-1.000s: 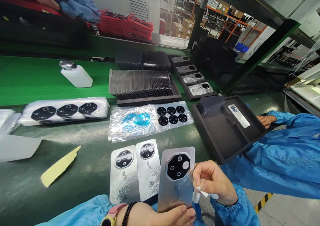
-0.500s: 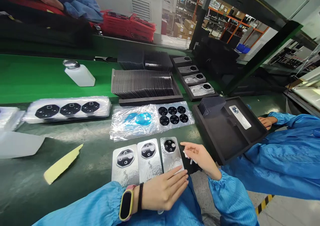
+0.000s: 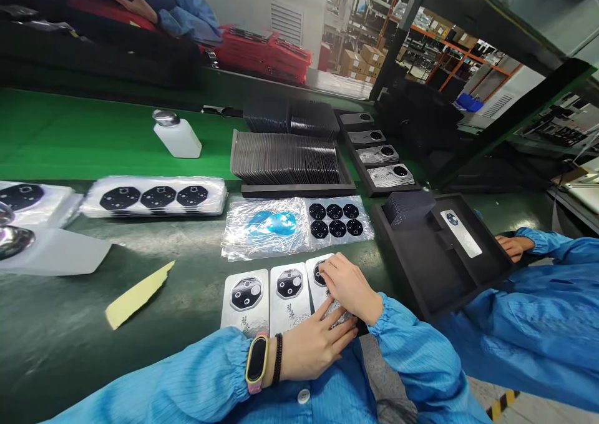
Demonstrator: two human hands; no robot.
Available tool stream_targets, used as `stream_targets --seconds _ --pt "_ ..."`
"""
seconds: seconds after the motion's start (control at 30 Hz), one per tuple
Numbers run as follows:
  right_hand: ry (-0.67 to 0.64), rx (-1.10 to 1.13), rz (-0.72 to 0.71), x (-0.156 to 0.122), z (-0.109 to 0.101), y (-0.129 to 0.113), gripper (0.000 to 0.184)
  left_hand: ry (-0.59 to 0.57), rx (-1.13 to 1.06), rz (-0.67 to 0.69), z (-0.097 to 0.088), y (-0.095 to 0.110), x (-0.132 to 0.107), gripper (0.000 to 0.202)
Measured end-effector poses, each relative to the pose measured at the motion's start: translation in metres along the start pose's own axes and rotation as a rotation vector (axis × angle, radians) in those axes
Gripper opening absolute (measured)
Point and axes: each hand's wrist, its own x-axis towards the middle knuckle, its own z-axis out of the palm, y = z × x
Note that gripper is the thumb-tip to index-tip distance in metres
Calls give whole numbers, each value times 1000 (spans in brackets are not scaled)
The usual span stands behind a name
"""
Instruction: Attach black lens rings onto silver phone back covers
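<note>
Three silvery phone back covers lie side by side in front of me: a left cover (image 3: 231,316), a middle cover (image 3: 296,308) and a right cover (image 3: 312,270). Each carries a black octagonal camera area with round holes. My left hand (image 3: 311,349) rests flat, fingers extended, across the lower end of the right cover. Bent over that cover's camera area is my right hand (image 3: 350,286), its fingers drawn together. Whatever is under those fingertips is hidden.
Beyond the covers lie clear film (image 3: 266,227) and a sheet of black octagons (image 3: 334,221). Racked dark plates (image 3: 285,158) and a white bottle (image 3: 178,138) stand behind. At right is a black tray (image 3: 407,268); a co-worker's hand (image 3: 515,247) is beside it. Torn yellow paper (image 3: 140,294) lies left.
My right hand has moved left from beside the right cover onto its camera area. The small white thing seen in its fingers before is now hidden. The whole view has shifted slightly.
</note>
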Motion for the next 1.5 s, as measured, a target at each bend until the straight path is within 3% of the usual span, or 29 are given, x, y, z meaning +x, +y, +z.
stream_targets --seconds 0.2,0.43,1.13,1.5 --pt "-40 -120 -33 0 -2 -2 16 -17 -35 -4 3 2 3 33" --pt "-74 -197 -66 1 0 -2 15 44 -28 -10 7 3 5 30" --pt "16 -430 -193 4 8 -5 21 174 14 10 6 0 8 25" --pt "-5 -390 -189 4 10 -6 20 82 6 21 10 -1 6 27"
